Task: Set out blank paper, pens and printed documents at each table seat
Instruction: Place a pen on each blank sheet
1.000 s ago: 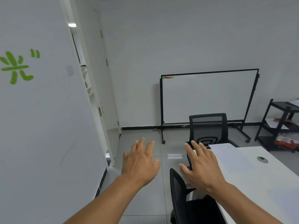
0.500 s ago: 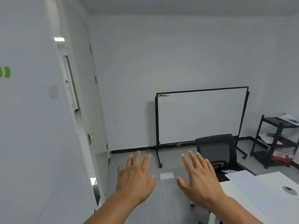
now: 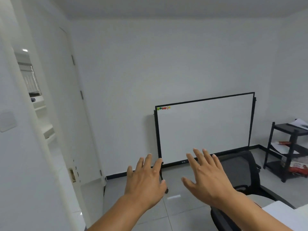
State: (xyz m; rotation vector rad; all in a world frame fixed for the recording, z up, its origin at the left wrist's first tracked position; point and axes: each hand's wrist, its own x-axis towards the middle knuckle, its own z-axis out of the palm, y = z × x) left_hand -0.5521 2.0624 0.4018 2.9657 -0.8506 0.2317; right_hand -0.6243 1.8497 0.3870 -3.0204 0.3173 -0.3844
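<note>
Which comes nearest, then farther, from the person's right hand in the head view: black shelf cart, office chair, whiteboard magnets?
From the right hand:
1. Office chair, just right, behind it.
2. Whiteboard magnets, up left, board's top corner.
3. Black shelf cart, far right by the wall.

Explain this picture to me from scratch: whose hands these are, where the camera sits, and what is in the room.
There is no machine here. A person wears a wide-angle camera on the head, so you see their own arms reaching forward. The left hand and the right hand are both spread open in the air and hold nothing. Behind them stands a wheeled whiteboard, with a black office chair in front of it. At far right is a black shelf rack with papers on it. A white table corner shows at lower right.
</note>
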